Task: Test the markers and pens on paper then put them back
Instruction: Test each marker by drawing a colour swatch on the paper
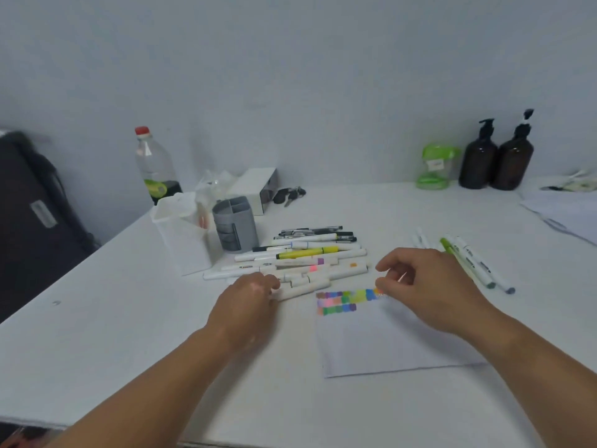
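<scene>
A heap of white-barrelled markers and pens (303,260) lies mid-table, with a yellow highlighter (307,253) and black pens (315,232) among them. The sheet of paper (387,337) in front carries rows of coloured test swatches (342,300) along its top edge. My left hand (248,302) reaches into the near side of the heap, its fingertips curled on a white marker (300,290). My right hand (429,286) hovers over the paper's top right corner, thumb and fingers loosely curled with a gap between them and nothing visible in it. Several more markers (475,263) lie to its right.
A grey divided pen holder (234,226) and a white box (184,240) stand behind the heap on the left. Further back are a plastic bottle (155,166), keys (289,194), a green jar (434,166) and two brown pump bottles (497,160). Loose papers (568,211) lie far right.
</scene>
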Demonstrator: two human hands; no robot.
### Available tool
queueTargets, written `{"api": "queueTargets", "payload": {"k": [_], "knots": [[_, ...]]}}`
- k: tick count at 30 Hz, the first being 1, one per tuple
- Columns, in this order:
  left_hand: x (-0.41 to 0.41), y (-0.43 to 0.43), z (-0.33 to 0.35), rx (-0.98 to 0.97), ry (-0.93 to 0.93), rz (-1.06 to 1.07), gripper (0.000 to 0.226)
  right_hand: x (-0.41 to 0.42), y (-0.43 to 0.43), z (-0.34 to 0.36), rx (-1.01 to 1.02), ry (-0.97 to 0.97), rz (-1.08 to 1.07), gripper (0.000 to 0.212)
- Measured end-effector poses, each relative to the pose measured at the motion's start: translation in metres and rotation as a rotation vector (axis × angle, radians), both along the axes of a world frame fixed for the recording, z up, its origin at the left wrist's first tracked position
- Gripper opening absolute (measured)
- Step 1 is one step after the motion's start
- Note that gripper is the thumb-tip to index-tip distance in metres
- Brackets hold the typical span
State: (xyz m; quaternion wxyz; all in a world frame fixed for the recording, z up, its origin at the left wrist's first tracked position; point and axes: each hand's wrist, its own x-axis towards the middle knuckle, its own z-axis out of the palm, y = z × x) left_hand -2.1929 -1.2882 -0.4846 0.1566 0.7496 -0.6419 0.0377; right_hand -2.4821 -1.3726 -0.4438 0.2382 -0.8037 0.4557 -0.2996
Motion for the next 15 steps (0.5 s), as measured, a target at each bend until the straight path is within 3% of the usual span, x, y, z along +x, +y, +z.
{"api": "queueTargets", "payload": {"k": [3,6,8,11,15], "knots": [[0.001,0.007,0.002,0.023,-0.008,-0.049,0.024,0.003,-0.010,-0.003,0.005,-0.015,0.002,0.014],[-0.011,0.014,0.018,-0.051,0.150,-0.078,0.016,0.005,-0.016,-0.005,0.024,-0.062,0.021,0.014],[-0.025,0.005,0.032,-0.072,0.398,-0.063,0.010,0.010,-0.021,-0.004,0.061,-0.104,0.032,0.013],[-0.052,-0.022,0.044,-0.009,0.924,-0.095,0.017,0.019,-0.028,-0.003,0.162,-0.216,0.065,0.007],[-0.080,-0.055,0.037,-0.011,1.273,-0.136,0.022,0.024,-0.032,-0.015,0.227,-0.323,0.092,0.009]]}}
